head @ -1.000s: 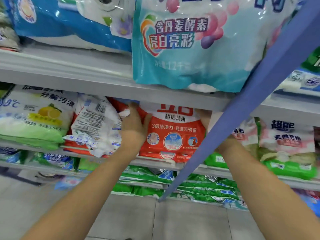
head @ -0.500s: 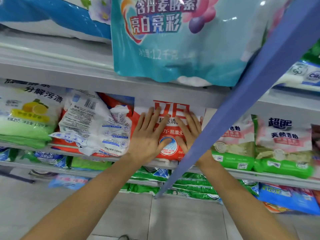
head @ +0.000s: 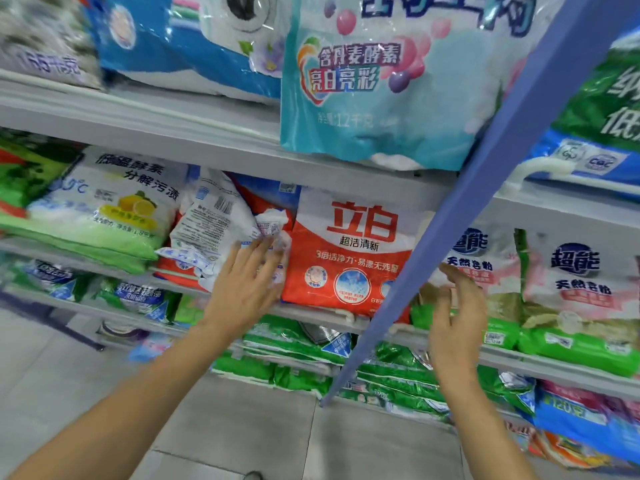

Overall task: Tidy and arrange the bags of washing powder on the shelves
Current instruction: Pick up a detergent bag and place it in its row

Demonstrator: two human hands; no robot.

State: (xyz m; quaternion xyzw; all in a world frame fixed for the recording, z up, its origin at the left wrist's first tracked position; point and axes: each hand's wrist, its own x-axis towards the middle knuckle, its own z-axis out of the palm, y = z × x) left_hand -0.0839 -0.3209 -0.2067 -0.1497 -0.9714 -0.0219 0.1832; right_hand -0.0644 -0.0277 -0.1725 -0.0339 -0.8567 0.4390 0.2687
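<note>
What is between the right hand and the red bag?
The slanted blue post crosses between them: the right hand hovers right of it, holding nothing, and the red bag sits mostly on its left.

The blue post (head: pixel 478 188) covers the red bag (head: pixel 346 271) on its right; the teal bag (head: pixel 398 116) is cropped above

Two hands: left hand (head: pixel 242 289), right hand (head: pixel 457 313). One red-and-white plastic bag (head: pixel 349 258), one crumpled white plastic bag (head: pixel 214 233), two pink-and-green plastic bags (head: pixel 485 271) (head: pixel 581 289), one large teal plastic bag (head: pixel 381 98).

Grey shelf (head: pixel 194 147) under washing-powder bags (head: pixel 349 251)
</note>
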